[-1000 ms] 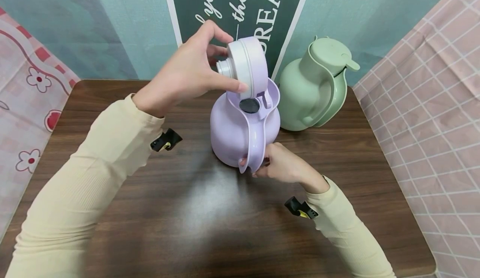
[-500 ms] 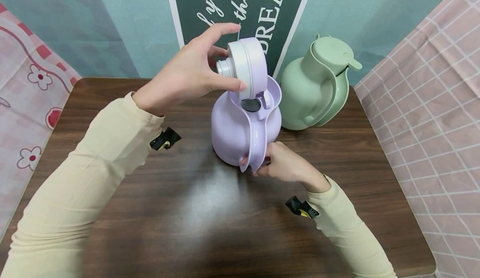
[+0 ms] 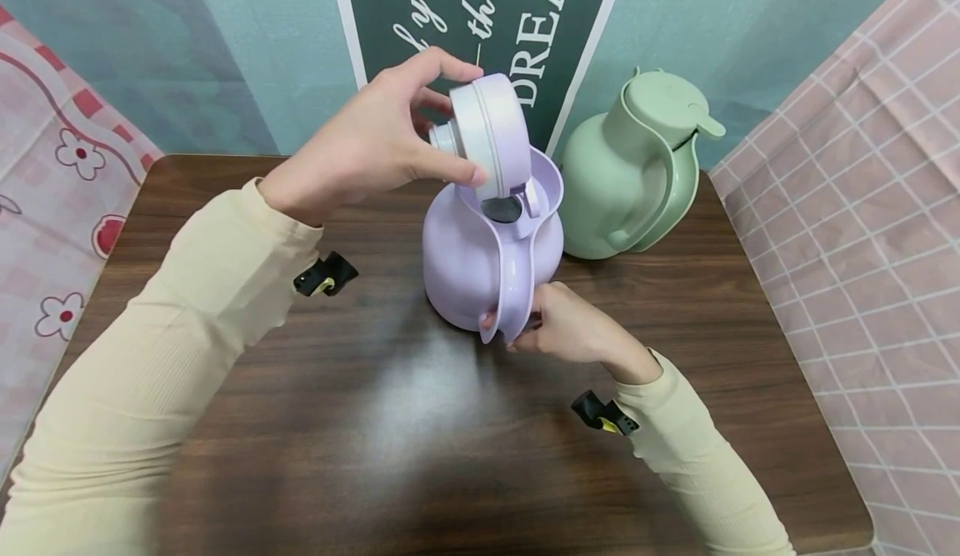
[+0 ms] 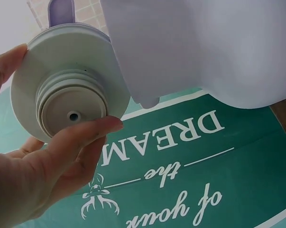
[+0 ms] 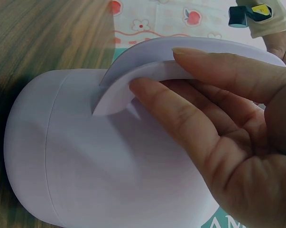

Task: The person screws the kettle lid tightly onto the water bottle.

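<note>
A lilac thermos jug (image 3: 465, 264) stands on the table with its neck uncovered. My left hand (image 3: 375, 135) holds the jug's lid (image 3: 491, 135), tilted on its side over the mouth, thumb on one edge and fingers round the other. In the left wrist view the lid's pale underside (image 4: 74, 102) shows a stepped plug with a small central hole. Low on the jug, my right hand (image 3: 566, 323) grips the handle (image 3: 516, 285). The right wrist view shows that hand's thumb and fingers (image 5: 176, 109) pinching the handle's lower end.
A green thermos jug (image 3: 622, 172), its lid on, stands right behind the lilac one. At the back hangs a dark green lettered banner (image 3: 472, 22). Pink grid cloth (image 3: 862, 206) borders the table's right edge, and flowered cloth (image 3: 67, 189) the left.
The left hand has shifted slightly left with the lid, and its forefinger has come down onto the lid's edge. The right hand and the jug stay in place.
</note>
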Action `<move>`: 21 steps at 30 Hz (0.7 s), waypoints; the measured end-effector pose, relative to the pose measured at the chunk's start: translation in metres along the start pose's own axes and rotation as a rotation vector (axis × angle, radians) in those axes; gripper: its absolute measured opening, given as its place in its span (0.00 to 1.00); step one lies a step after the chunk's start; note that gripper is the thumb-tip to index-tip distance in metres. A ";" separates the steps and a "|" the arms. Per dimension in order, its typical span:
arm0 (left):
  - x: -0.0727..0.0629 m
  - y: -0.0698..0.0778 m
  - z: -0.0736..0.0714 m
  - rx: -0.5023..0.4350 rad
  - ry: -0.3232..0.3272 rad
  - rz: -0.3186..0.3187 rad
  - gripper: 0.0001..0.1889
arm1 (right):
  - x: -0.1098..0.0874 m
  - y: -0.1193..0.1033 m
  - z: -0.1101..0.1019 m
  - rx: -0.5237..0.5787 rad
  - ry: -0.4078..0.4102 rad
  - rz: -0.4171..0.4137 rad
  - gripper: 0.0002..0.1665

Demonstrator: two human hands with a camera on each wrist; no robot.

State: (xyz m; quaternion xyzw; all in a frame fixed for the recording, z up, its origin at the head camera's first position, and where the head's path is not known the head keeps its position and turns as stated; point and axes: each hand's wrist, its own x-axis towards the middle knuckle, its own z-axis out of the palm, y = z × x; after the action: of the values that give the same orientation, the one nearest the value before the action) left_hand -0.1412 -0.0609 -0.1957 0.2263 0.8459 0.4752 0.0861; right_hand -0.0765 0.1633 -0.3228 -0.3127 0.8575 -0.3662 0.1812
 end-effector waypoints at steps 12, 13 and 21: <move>0.010 -0.003 -0.006 -0.108 -0.038 -0.036 0.42 | 0.000 0.001 0.001 -0.001 0.002 -0.020 0.16; 0.011 -0.003 -0.006 -0.112 -0.041 -0.034 0.42 | 0.000 0.001 0.001 -0.003 0.003 -0.018 0.16; 0.006 0.007 -0.005 -0.077 -0.072 -0.027 0.43 | 0.000 0.001 0.001 0.002 0.001 -0.012 0.17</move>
State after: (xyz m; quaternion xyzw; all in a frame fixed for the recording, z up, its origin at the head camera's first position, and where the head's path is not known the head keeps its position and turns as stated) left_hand -0.1460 -0.0592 -0.1861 0.2284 0.8263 0.4977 0.1316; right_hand -0.0768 0.1634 -0.3244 -0.3173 0.8553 -0.3685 0.1788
